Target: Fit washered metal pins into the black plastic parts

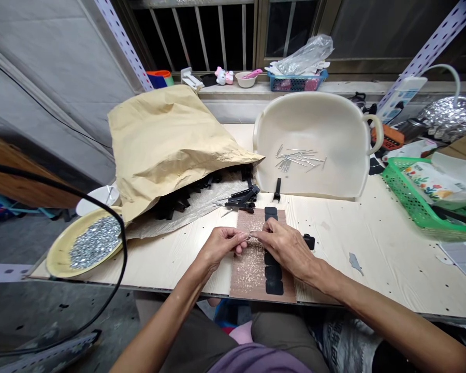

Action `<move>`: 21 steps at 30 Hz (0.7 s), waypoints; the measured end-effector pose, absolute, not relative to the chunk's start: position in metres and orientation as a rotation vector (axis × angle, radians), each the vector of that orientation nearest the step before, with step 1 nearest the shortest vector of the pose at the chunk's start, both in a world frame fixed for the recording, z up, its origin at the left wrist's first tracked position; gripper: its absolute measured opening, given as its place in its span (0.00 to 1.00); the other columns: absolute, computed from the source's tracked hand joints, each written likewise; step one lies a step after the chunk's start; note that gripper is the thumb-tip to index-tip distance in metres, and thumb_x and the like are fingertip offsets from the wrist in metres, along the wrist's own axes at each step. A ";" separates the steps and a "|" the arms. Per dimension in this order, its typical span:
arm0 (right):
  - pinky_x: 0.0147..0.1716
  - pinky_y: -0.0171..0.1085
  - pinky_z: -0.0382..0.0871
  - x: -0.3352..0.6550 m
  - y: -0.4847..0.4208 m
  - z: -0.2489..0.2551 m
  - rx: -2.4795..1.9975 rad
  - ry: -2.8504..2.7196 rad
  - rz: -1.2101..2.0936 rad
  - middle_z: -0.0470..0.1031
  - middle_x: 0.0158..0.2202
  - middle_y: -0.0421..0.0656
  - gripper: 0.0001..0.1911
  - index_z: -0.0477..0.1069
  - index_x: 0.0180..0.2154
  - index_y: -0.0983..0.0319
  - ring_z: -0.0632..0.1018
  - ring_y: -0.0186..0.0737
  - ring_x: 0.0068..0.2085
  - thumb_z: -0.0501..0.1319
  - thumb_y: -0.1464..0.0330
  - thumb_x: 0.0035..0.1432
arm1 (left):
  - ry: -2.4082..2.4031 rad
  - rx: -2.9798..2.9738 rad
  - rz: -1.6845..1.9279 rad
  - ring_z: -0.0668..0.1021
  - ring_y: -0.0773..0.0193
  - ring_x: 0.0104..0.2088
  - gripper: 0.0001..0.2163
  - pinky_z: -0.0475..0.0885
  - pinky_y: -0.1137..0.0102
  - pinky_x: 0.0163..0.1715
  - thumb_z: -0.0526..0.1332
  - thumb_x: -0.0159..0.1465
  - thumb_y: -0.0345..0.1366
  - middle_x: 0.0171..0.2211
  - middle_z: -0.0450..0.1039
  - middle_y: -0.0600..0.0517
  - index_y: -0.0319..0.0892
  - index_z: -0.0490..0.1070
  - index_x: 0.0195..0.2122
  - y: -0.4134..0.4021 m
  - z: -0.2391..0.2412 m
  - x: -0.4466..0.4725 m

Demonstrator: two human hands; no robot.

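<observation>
My left hand [221, 244] and my right hand [285, 243] meet over a brown speckled board [250, 269] at the table's near edge. Both pinch a small silvery metal piece [250, 237] between their fingertips. A row of black pads [274, 274] lies along the board under my right hand. Just beyond the board sits a heap of black plastic clips [241, 199], spilling from a tan paper sack [166, 145].
A cream plastic basin [314, 109] lying on its side holds several thin metal pins [297, 158]. A yellow plate [58, 254] of small silver parts sits at the left edge. A green basket [411, 202] stands at right. A black cable [116, 228] arcs over the left.
</observation>
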State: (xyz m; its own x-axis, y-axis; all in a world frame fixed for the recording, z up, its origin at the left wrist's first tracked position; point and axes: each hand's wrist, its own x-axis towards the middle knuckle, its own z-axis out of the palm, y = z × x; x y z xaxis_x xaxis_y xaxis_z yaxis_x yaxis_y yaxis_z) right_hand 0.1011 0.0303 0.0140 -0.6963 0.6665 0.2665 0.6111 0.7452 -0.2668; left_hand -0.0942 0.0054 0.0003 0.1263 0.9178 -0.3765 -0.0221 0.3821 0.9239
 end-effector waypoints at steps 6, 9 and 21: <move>0.29 0.34 0.58 0.102 0.026 0.011 -1.025 -2.567 0.098 0.68 0.31 0.41 0.11 0.72 0.37 0.61 0.66 0.34 0.30 0.51 0.69 0.65 | 1.199 0.792 0.803 0.68 0.74 0.17 0.15 0.65 0.76 0.20 0.68 0.50 0.44 0.16 0.68 0.53 0.34 0.72 0.23 0.008 -0.008 -0.099; 0.31 0.35 0.58 0.101 0.025 0.011 -0.977 -2.594 -0.046 0.69 0.32 0.42 0.11 0.72 0.36 0.60 0.67 0.35 0.32 0.51 0.73 0.64 | 1.159 0.730 0.775 0.67 0.74 0.17 0.16 0.65 0.76 0.20 0.69 0.48 0.44 0.18 0.69 0.53 0.34 0.72 0.24 0.008 -0.008 -0.099; 0.28 0.32 0.60 0.107 0.025 0.005 -1.054 -2.519 0.226 0.68 0.34 0.42 0.11 0.70 0.44 0.56 0.69 0.34 0.32 0.52 0.70 0.64 | 1.206 0.843 0.773 0.68 0.73 0.17 0.16 0.65 0.76 0.20 0.68 0.50 0.45 0.19 0.70 0.52 0.34 0.72 0.25 0.009 0.002 -0.093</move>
